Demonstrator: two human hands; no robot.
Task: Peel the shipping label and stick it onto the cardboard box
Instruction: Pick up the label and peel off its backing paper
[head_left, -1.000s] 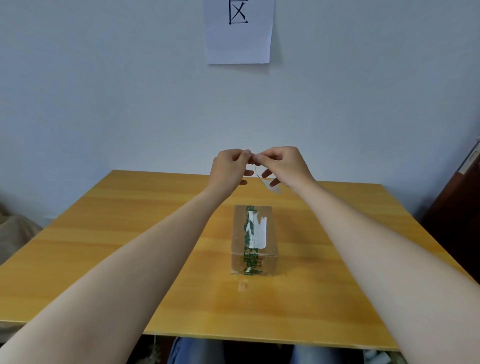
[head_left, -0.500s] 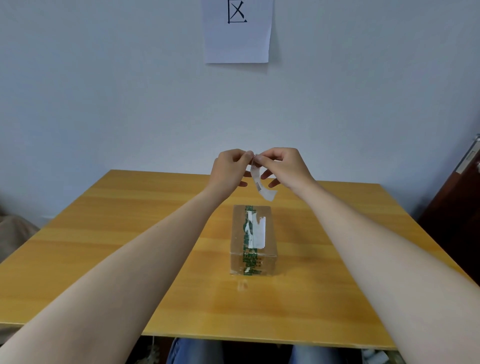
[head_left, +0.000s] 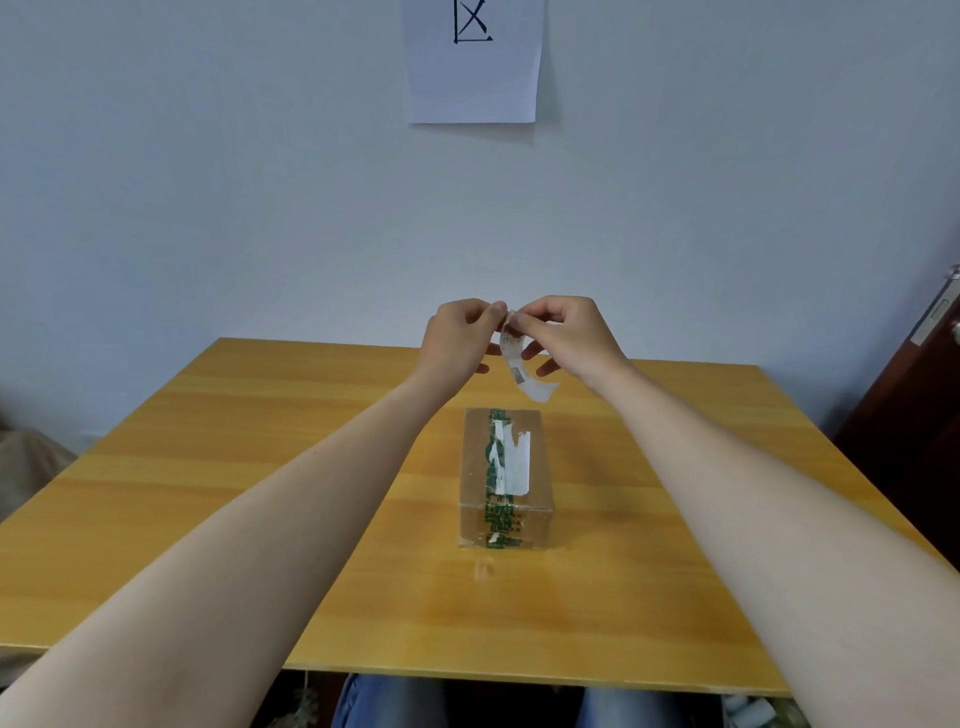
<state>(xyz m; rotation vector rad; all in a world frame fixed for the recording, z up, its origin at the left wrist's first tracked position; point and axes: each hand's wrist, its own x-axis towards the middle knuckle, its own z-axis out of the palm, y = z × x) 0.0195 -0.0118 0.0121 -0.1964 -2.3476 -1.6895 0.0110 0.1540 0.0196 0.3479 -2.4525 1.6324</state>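
Slowly now: with left hand (head_left: 460, 335) and right hand (head_left: 571, 332) both pinching the top end of the shipping label (head_left: 525, 371), thumb against forefinger and fingertips almost meeting, peel by drawing one layer sideways rather than tugging, and mind the curled tail hanging in the air just above the far end of the cardboard box (head_left: 506, 475) on the table (head_left: 260, 467). Cannot make out any split between sticker and backing, nor assign a layer to either hand, nor read the tiny print.
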